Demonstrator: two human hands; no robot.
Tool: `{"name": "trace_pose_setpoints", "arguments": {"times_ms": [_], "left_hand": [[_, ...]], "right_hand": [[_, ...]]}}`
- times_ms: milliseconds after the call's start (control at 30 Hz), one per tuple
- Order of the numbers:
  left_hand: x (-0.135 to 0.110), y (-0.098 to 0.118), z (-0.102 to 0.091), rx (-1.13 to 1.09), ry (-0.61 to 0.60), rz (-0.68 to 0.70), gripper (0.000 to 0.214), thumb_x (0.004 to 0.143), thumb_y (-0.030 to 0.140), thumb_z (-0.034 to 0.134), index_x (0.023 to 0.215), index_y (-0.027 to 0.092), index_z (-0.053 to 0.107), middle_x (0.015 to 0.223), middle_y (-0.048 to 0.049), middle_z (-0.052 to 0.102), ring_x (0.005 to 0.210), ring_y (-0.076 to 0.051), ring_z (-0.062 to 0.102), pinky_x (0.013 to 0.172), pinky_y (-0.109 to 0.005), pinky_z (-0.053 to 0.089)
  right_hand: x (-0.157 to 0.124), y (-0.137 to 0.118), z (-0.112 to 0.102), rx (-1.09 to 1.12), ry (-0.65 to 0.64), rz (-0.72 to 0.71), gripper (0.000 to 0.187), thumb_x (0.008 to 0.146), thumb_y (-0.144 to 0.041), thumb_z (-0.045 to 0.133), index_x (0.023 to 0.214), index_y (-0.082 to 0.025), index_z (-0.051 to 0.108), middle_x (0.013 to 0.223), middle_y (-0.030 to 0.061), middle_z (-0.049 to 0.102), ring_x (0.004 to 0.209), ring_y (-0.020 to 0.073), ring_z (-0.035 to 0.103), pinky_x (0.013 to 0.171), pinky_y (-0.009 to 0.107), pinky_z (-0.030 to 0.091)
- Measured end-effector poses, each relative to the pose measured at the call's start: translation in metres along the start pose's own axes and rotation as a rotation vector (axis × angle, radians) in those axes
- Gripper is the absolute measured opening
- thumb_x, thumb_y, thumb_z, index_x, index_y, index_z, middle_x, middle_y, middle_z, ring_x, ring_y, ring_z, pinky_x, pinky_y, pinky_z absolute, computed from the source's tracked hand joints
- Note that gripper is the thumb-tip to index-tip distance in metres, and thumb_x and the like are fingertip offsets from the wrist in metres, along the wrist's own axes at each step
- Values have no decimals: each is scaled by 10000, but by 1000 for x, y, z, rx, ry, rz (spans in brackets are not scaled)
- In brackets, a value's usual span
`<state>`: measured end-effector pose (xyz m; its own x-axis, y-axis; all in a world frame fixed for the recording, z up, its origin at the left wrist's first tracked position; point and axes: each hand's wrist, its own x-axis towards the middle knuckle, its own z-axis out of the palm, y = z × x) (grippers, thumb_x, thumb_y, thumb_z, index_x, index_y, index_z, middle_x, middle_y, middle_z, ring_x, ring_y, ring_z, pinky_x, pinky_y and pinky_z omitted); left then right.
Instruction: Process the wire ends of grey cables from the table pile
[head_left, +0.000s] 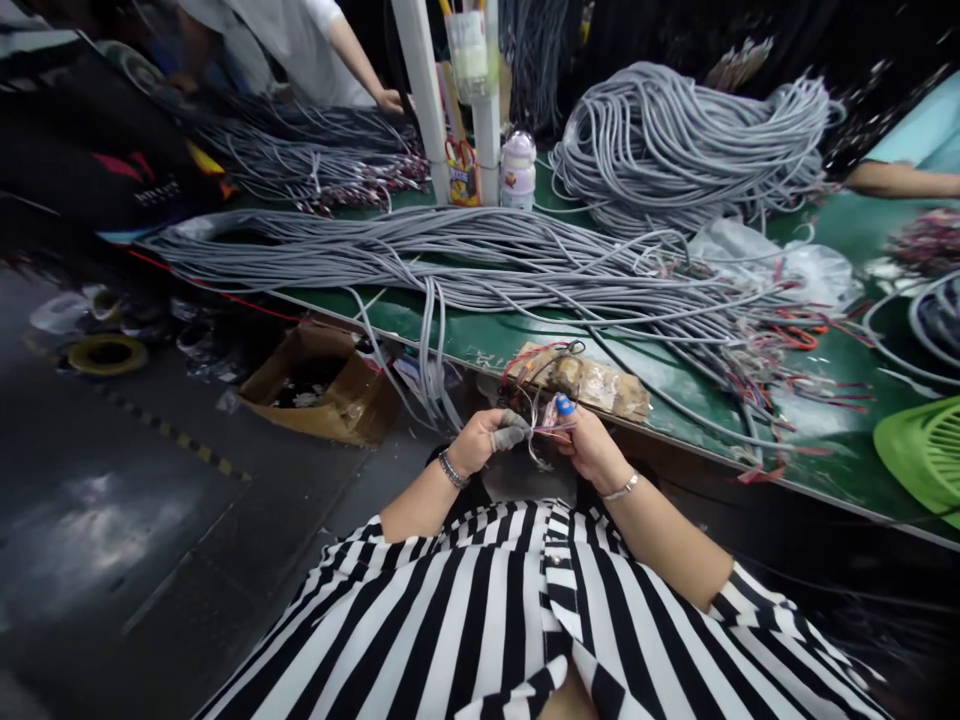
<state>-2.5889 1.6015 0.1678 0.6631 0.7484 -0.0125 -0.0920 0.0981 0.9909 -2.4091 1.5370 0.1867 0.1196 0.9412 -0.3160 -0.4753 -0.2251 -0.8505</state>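
Just off the table's front edge, my left hand pinches the end of a grey cable, its thumb and finger in grey finger covers. Thin stripped wires fan out of that end between my hands. My right hand, a blue cover on the thumb, is closed on the coloured wires. Close behind my hands lies a worn block wrapped in brown tape, with red and black leads on it. Grey cable lengths hang over the table edge to the left of my hands.
Long grey cables lie across the green table. A big cable coil, a lilac bottle and a post stand behind. A green basket is at right, a cardboard box below left. Co-workers' arms show across the table.
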Motion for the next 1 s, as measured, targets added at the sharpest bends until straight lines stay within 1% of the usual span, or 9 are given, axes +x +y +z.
{"name": "trace_pose_setpoints", "arguments": {"times_ms": [67,167,300,467,567,667,800,900,1000], "left_hand": [[1,3,2,17,-17,-12,386,668,468,787,778,106,708,618,-3,594,539,-67,447,528,-199,342],[2,6,3,37,-49,-15,391,656,472,793,758,106,703,616,-2,593,545,-70,444,536,-202,348],[5,9,4,63,-82,-33,393,648,471,796,752,105,699,611,1,587,545,-71,442,536,-201,344],[9,13,8,75,-117,-47,392,643,469,796,724,102,684,585,13,557,535,-66,421,525,-197,329],[11,14,8,88,-141,-60,388,651,467,790,719,101,679,583,15,549,533,-65,416,526,-199,326],[12,9,8,104,-158,-71,373,665,449,785,733,99,679,593,14,550,540,-66,414,535,-201,326],[11,2,7,113,-128,-83,375,667,451,783,742,100,677,592,15,545,540,-68,412,531,-200,320],[9,-1,7,104,-117,-84,384,665,463,782,732,100,674,585,16,539,535,-67,410,521,-197,312],[7,-3,5,85,-125,-80,407,646,483,790,734,100,683,586,10,550,527,-67,419,515,-197,320]], "right_hand": [[1,0,0,2,-7,-12,557,612,-663,751,670,-174,491,484,-66,410,406,33,257,356,163,137],[3,3,-2,20,-38,-36,557,645,-689,711,667,-159,542,512,-37,464,415,40,296,356,174,160],[7,6,-6,33,-77,-57,524,661,-655,723,645,-154,569,488,-36,440,412,46,283,368,197,179],[7,3,-4,60,-58,-74,498,620,-600,781,596,-161,546,466,-55,383,421,50,246,391,215,236],[5,1,-3,88,-71,-60,493,617,-591,787,602,-159,551,467,-60,373,428,50,257,399,209,252],[4,2,-3,115,-100,-55,477,631,-577,784,623,-151,569,478,-60,373,438,50,282,401,196,244],[4,6,-3,138,-100,-43,472,635,-577,780,661,-150,581,494,-59,390,439,44,276,384,182,206],[3,9,-4,161,-82,6,484,613,-585,786,728,-152,602,550,-36,479,441,42,296,361,171,144],[1,12,-8,196,-38,81,514,629,-620,754,785,-151,614,643,11,584,437,41,341,347,166,118]]}}
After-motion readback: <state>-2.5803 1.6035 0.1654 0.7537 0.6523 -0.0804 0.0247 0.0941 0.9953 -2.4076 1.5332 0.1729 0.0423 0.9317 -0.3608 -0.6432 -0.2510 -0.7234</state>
